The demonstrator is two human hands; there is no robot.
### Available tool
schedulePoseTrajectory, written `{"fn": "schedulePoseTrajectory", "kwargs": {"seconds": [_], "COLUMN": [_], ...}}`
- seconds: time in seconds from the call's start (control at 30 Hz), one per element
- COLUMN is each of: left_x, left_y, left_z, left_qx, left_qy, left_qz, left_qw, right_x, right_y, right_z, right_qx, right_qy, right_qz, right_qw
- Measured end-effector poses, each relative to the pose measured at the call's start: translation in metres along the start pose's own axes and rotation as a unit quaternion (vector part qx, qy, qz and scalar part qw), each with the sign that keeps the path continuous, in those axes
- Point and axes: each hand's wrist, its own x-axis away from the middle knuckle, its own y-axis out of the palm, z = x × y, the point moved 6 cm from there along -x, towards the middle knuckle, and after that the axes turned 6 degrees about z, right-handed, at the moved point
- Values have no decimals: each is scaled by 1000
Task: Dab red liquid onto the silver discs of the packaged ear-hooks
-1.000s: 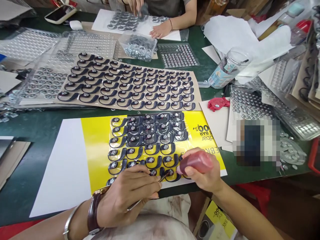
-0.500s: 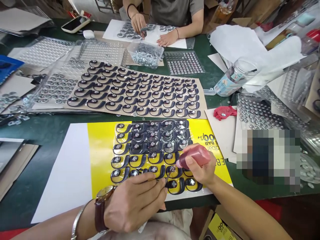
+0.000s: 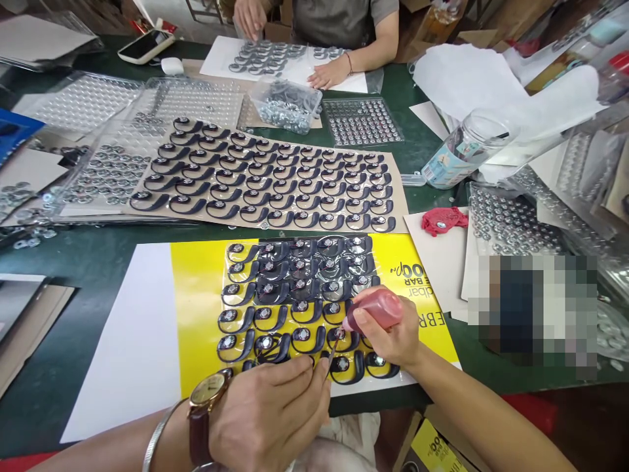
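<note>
My right hand [image 3: 399, 337] grips a small squeeze bottle [image 3: 377, 308] of red liquid, tilted so its nozzle points down and left. That nozzle sits at a black hook-shaped part [image 3: 350, 339] with a round metal piece on it. In my left hand [image 3: 268, 410], closed and palm down, are thin metal tweezers [image 3: 333, 353], their tip at the same part. Rows of similar parts lie on clear film over a yellow and white printed sheet [image 3: 196, 288]. My left fingers cover some of the front row.
Behind is a cardboard sheet [image 3: 400, 213] bearing rows of similar black parts. A clear tub [image 3: 314, 105] of small metal pieces, trays [image 3: 363, 121] and a plastic jar [image 3: 452, 157] stand farther back. Across the table, a co-worker's hand [image 3: 330, 73] rests on white paper.
My right hand and the bottle have shifted slightly left, bringing the nozzle nearer the tweezer tip. My left hand has lowered a little. The co-worker's other hand has lifted away from the paper.
</note>
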Motion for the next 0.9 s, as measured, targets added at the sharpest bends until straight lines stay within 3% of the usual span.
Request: {"fn": "schedulePoseTrajectory", "kwargs": {"seconds": [0.37, 0.57, 0.9], "left_x": [-1, 0, 0], "left_y": [-1, -2, -2], "left_z": [-2, -2, -5], "left_qx": [4, 9, 14], "left_qy": [-8, -15, -20], "left_qz": [-1, 5, -3], "left_qw": [1000, 1000, 1000], "right_x": [4, 6, -2], "right_y": [-5, -6, -2], "right_z": [4, 15, 4], "right_qx": [-27, -46, 1], "right_qy": [22, 80, 48], "right_qz": [39, 44, 17], "right_qw": [999, 995, 999]}}
